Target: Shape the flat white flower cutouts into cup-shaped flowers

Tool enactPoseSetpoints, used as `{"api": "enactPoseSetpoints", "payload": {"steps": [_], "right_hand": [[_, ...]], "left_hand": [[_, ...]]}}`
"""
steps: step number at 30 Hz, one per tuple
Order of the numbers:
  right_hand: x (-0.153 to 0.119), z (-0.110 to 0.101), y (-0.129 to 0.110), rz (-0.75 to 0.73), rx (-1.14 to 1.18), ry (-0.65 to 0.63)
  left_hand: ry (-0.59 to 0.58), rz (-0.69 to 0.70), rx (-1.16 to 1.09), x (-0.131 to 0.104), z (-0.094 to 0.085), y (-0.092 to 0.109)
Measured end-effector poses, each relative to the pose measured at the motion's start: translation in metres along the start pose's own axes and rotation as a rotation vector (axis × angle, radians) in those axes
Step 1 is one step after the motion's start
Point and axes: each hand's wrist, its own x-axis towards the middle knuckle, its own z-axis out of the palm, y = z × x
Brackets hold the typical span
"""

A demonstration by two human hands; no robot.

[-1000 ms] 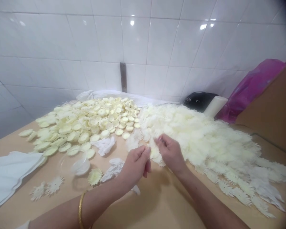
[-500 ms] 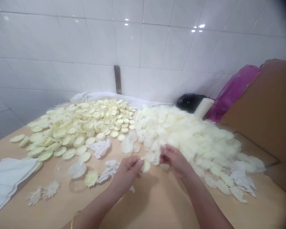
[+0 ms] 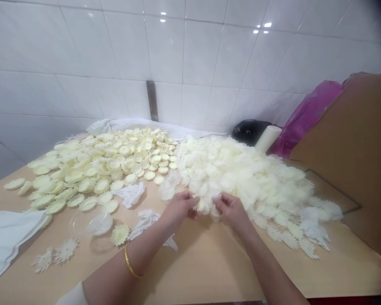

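At the front edge of a pile of thin, pale, toothed discs [image 3: 241, 169], my left hand [image 3: 183, 207] has its fingers closed on a small pale disc [image 3: 199, 204]. Beside it on the right, my right hand [image 3: 229, 207] pinches at the same edge; what lies between its fingertips is too small to name. The hands are a short gap apart. Left of them spreads a heap of thicker yellowish scalloped pieces [image 3: 114, 159]. One fringed yellow-green piece [image 3: 120, 235] lies on the table near my left forearm.
Crumpled white tissues [image 3: 146, 220], a clear round dish [image 3: 100, 222] and two white toothed cutouts [image 3: 66, 250] lie on the left. White sheets [image 3: 12, 237] cover the left edge. A cardboard box [image 3: 352, 148], purple plastic [image 3: 311, 114], a white roll [image 3: 268, 139] and a black object [image 3: 249, 132] stand right.
My left hand has moved up and slightly right, to the pile's edge. The view has shifted a little, and more of my left forearm with its bracelet shows.
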Motion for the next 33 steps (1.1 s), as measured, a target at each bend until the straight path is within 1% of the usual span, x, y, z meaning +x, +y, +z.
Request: {"api": "enactPoseSetpoints", "payload": {"steps": [2, 5, 7, 8, 10, 12, 14, 18, 20, 22, 25, 28, 30, 33], "right_hand": [[0.0, 0.001, 0.002, -0.036, -0.159, 0.065], [-0.002, 0.003, 0.002, -0.119, -0.371, 0.22], [-0.005, 0.006, 0.002, -0.179, -0.425, 0.298], [-0.007, 0.007, 0.001, -0.203, -0.418, 0.316], [-0.01, 0.011, 0.0, -0.219, -0.336, 0.283], [-0.013, 0.015, 0.001, -0.191, -0.207, 0.19], [-0.014, 0.019, 0.003, -0.122, -0.086, 0.077], [-0.015, 0.024, 0.001, 0.008, 0.152, -0.134], [-0.015, 0.024, -0.003, 0.019, 0.257, -0.213], [-0.014, 0.024, -0.006, 0.015, 0.31, -0.264], [-0.013, 0.025, -0.009, 0.019, 0.291, -0.28], [-0.014, 0.025, -0.008, -0.003, 0.176, -0.222], [-0.015, 0.026, -0.008, -0.014, 0.134, -0.178], [-0.014, 0.024, -0.007, 0.003, 0.162, -0.084]], "left_hand": [[-0.027, -0.02, -0.044, 0.005, 0.0, -0.005], [-0.051, -0.062, -0.096, 0.015, -0.002, -0.016], [-0.052, -0.087, -0.107, 0.019, -0.004, -0.022], [-0.05, -0.094, -0.109, 0.021, -0.004, -0.024], [-0.048, -0.098, -0.125, 0.021, -0.004, -0.026], [-0.047, -0.078, -0.152, 0.02, -0.003, -0.027], [-0.049, -0.033, -0.162, 0.017, -0.002, -0.029], [-0.057, 0.047, -0.111, 0.013, -0.002, -0.035], [-0.054, 0.063, -0.071, 0.013, -0.002, -0.037], [-0.026, 0.079, -0.029, 0.013, -0.001, -0.037], [0.019, 0.083, 0.031, 0.013, 0.001, -0.035], [0.028, 0.076, 0.073, 0.012, 0.003, -0.033], [0.008, 0.082, 0.079, 0.011, 0.003, -0.032], [-0.083, 0.083, 0.064, 0.01, 0.002, -0.03]]}}
